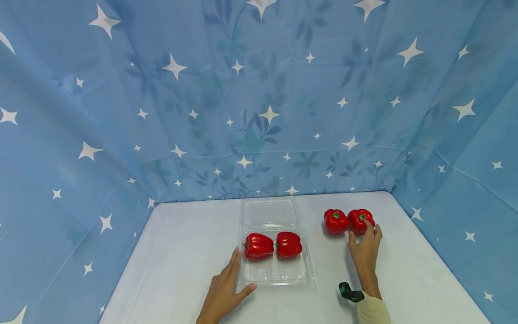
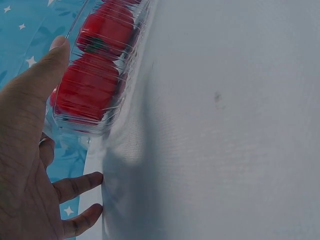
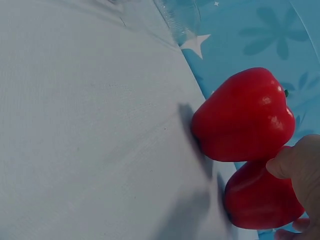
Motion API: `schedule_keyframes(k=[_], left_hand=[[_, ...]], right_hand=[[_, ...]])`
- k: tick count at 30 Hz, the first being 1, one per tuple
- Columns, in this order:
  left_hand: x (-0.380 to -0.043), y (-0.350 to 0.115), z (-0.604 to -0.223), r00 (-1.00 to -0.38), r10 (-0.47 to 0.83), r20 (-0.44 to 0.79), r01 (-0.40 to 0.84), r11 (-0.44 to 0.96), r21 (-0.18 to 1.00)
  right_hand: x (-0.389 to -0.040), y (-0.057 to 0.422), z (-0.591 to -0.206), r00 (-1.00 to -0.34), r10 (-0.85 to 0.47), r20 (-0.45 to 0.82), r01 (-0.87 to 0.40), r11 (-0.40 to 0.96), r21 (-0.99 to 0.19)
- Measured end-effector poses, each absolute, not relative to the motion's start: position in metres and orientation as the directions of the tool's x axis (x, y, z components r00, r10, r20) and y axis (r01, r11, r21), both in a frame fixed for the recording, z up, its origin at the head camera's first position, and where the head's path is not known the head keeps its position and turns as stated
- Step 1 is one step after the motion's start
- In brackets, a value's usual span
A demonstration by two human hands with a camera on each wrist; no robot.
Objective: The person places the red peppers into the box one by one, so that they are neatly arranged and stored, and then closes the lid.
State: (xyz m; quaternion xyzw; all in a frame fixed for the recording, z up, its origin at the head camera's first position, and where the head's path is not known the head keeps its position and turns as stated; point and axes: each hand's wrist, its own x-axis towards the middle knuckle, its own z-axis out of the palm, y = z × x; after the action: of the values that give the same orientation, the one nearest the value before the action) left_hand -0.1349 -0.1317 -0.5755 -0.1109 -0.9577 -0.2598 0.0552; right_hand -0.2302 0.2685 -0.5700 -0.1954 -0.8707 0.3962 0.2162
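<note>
Two red bell peppers, a left one [image 1: 259, 246] and a right one [image 1: 288, 245], lie on their sides in a clear plastic clamshell container [image 1: 270, 280] with its lid laid back. My left hand [image 1: 225, 288] is at the container's left side, fingers extended, thumb near the front corner. Off to the right, two more red bell peppers stand stem up, side by side. My right hand [image 1: 365, 249] grips the farther right bell pepper [image 3: 262, 200], thumb on its near side and fingers around the other. Its neighbour, another bell pepper [image 3: 245, 117], stands free beside it.
A white-covered table [image 1: 182, 261] carries everything. Blue curtain [image 1: 226, 148] with white stars and leaves rises behind and on both sides. The container's open lid [image 1: 270, 213] lies towards the back edge. A dark wrist device [image 1: 350, 292] sits on the right forearm.
</note>
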Motion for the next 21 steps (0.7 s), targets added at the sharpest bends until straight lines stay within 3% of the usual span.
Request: schedule_keyframes(k=[11,21], left_hand=[[-0.1363,-0.1309,-0.5769,-0.980,0.173,0.095,0.198,0.834,0.515],[-0.1368,-0.1319,-0.5771,-0.978,0.175,0.113,0.208,0.834,0.511]], right_hand=[[-0.2306,0.2709,-0.5708,-0.781,0.582,0.225,0.192,0.566,-0.802],[-0.2342,0.2755,-0.5694,-0.750,0.610,0.255,0.169,0.549,-0.818]])
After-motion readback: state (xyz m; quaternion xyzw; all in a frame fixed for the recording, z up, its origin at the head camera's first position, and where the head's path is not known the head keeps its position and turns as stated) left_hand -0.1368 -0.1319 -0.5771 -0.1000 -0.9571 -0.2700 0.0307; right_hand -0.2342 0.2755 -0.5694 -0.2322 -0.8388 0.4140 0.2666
